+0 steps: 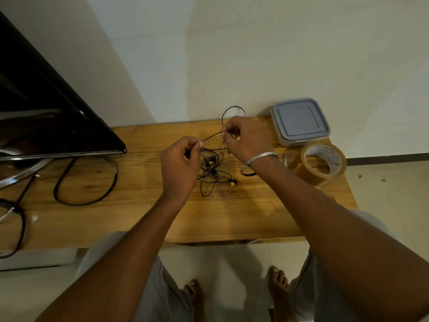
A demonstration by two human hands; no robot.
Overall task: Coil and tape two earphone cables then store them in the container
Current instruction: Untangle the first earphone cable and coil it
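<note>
Black earphone cable (211, 135) stretched between hands, left hand (180, 167) pinching one end; right hand (246, 138) pinching other

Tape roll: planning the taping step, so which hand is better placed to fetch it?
Right, probably. The tape roll stands at the right end of the table, near the right hand; the left hand is farther and would have to cross. Both pinch the earphone cable.

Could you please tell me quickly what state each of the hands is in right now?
Left hand: pinches the thin black earphone cable.
Right hand: pinches the same cable further along, a loop rising above it.
</note>
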